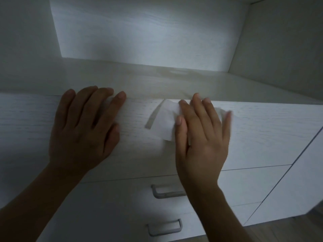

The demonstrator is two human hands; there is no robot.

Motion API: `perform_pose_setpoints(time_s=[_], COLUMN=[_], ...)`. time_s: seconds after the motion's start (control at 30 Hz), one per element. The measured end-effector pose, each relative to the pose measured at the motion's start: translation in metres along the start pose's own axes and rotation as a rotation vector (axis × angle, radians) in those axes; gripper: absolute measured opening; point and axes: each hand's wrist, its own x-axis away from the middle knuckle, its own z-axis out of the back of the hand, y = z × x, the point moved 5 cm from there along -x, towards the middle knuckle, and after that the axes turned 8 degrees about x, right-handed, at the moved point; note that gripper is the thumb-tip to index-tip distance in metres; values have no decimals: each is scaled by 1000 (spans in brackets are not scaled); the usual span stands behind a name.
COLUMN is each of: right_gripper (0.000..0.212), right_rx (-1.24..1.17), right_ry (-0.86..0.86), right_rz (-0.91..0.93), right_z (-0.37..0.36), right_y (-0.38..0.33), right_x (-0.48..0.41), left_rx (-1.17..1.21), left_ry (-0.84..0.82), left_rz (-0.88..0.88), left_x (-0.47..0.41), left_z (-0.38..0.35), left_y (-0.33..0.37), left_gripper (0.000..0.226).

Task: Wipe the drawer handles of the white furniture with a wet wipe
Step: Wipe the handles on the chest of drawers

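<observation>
Wet wipe point(166, 119): white, thin and slightly crumpled, lying flat against the top drawer front point(262, 130) right of the frame's centre; its left half shows and the rest is hidden under the right hand
Grey strip point(154, 116): narrow and slanted, just beside the wipe's left edge; whether it is part of a handle or a shadow cannot be told
White furniture point(87, 206): pale wood-grain fronts stacked as drawers, filling the lower half of the frame in dim light
Middle handle point(167, 192): grey U-shaped bar at lower centre, its right end hidden behind the right wrist, untouched
Lower handle point(164, 227): the same grey bar near the bottom edge, fully in view, untouched
Right hand point(202, 137): spread flat, fingers straight, pressing the wipe against the top drawer front; the thumb lies on the wipe and the little finger is blurred
Left hand point(83, 130): left of centre, laid flat on the same drawer front, fingers straight and close together, tips at the upper edge; it holds nothing
Shelf surface point(157, 81): beige top above the drawers, with a faint stain at upper centre
Back panel point(148, 28): white grain, brightly lit, in the upper part of the frame
Floor point(297, 231): wood-toned, in the lower right corner
</observation>
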Motion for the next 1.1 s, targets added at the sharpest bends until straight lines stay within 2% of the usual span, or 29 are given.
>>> perform_pose_setpoints(time_s=[0.17, 0.3, 0.5, 0.67, 0.83, 1.0, 1.1], right_gripper=[37, 34, 32, 23, 23, 23, 28], right_rx=[-96, -196, -237, -242, -209, -244, -239], right_ry=[45, 65, 130, 160, 142, 155, 129], right_rz=[147, 123, 239, 440, 426, 496, 483], right_z=[0, -3, -4, -6, 2, -9, -5], right_y=[7, 12, 22, -11, 14, -16, 0], right_x=[1, -1, -2, -10, -8, -9, -8], left_rx=[17, 20, 24, 27, 19, 4, 14], left_ry=[-5, -19, -19, -26, -15, -15, -20], left_rz=[0, -1, 4, 3, 13, 6, 13], left_x=[0, 0, -1, 0, 0, 0, 0], left_z=[-1, 0, -1, 0, 0, 0, 0], left_y=[-1, -1, 0, -1, 0, -1, 0], left_gripper=[44, 44, 44, 45, 44, 45, 44])
